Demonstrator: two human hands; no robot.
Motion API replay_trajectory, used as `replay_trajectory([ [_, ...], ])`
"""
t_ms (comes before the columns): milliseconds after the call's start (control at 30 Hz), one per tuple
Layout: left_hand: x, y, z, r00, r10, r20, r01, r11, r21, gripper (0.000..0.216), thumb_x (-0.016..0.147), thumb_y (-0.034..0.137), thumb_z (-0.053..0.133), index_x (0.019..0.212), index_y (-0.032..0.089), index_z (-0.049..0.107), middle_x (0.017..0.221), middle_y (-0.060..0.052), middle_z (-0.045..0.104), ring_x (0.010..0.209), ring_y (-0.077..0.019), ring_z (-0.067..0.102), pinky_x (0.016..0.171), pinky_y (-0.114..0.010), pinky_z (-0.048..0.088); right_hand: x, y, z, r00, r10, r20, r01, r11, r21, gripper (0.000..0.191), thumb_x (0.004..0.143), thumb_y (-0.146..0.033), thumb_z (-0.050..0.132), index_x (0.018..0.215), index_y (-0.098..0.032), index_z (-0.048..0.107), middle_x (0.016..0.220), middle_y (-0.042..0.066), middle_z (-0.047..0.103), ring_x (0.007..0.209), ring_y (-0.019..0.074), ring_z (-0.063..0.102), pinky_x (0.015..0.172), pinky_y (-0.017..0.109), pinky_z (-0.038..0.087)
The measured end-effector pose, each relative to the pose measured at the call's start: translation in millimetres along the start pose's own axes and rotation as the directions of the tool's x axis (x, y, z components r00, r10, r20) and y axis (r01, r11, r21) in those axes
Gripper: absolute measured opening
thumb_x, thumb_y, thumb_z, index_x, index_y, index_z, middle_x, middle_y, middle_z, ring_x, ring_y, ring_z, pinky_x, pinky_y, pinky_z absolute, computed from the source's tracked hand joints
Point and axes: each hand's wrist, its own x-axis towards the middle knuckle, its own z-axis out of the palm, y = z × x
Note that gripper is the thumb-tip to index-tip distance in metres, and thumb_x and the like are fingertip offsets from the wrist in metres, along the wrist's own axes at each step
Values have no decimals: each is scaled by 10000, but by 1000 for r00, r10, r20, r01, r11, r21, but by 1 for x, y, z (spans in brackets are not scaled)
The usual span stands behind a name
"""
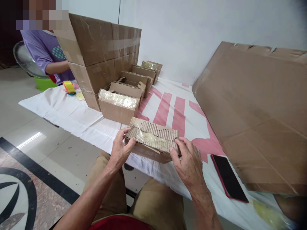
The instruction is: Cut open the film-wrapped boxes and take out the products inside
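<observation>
I hold a small open cardboard box (pixel 148 150) at the near edge of a white and red cloth (pixel 168 108). Inside it lies a plastic-wrapped bundle (pixel 151 139) with a strip of corrugated card behind it. My left hand (pixel 121 149) grips the box's left end, thumb on the wrapped bundle. My right hand (pixel 187 163) grips the right end, fingers curled over the top edge. Both hands are closed on the box.
A row of similar small boxes (pixel 118 107) runs back toward the wall beside a tall stack of large cartons (pixel 100 54). A big flattened carton (pixel 259 111) lies to the right, a red-cased phone (pixel 229 177) near it. Another person's arm (pixel 56 65) and a yellow tape dispenser (pixel 69 87) are at far left.
</observation>
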Motion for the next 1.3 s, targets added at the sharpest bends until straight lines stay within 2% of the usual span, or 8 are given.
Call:
replay_trajectory([
  [300,-1,11,-2,993,-57,108,67,993,-93,306,761,343,679,1035,209,709,1200,-82,703,1144,-282,634,1038,-429,451,4,-1,3,999,11,-33,-7,992,125,114,921,-253,541,1018,-224,595,1100,123,699,1007,308,649,829,420,477],
  [500,-3,1,6,994,-101,32,106,939,-327,205,704,304,729,885,208,706,1408,-84,646,1372,-315,547,1178,-456,351,-3,-16,2,992,34,-119,-26,997,71,100,979,-205,507,937,-243,590,1178,92,723,996,286,631,831,413,409],
  [600,-1,1,11,990,-139,-4,124,894,-431,175,674,297,746,810,205,686,1410,-84,657,1419,-321,521,1199,-458,329,-6,-16,8,979,77,-187,-34,975,221,125,1016,-250,493,949,-245,599,1085,75,751,936,264,645,834,410,430],
  [733,2,1,13,989,-144,-19,120,885,-449,180,673,323,753,765,204,655,1420,-94,663,1464,-334,479,1199,-472,321,-9,-4,19,954,264,-143,-130,792,596,135,1002,-344,543,944,-241,608,968,58,749,897,233,689,804,371,512],
  [867,5,-2,10,994,-111,11,106,908,-405,214,698,362,755,805,212,645,1462,-94,642,1500,-341,438,1180,-486,340,-13,10,24,926,378,20,-254,582,772,198,945,-399,650,1031,-221,653,1005,69,743,954,227,714,853,375,564],
  [967,5,-1,7,996,-89,21,91,917,-389,266,710,402,768,787,215,596,1509,-90,607,1440,-339,509,1093,-461,433,-17,17,26,933,340,115,-274,467,841,317,929,-375,685,1214,-236,673,1188,97,746,1098,244,715,954,419,571],
  [1133,-1,6,-1,987,-122,107,155,905,-396,406,694,478,838,740,215,532,1592,-85,531,1300,-340,624,894,-409,554,-20,23,19,985,157,76,-143,480,865,121,943,-307,662,896,-279,771,1085,56,790,1262,291,646,1116,553,492],
  [1300,-3,-3,-9,986,-61,156,120,906,-407,454,709,607,848,792,231,607,1628,-64,496,1399,-346,564,994,-432,558,-22,24,12,995,49,81,-95,530,843,258,955,-192,582,848,-306,787,1263,32,763,1414,279,542,1174,601,423],
])
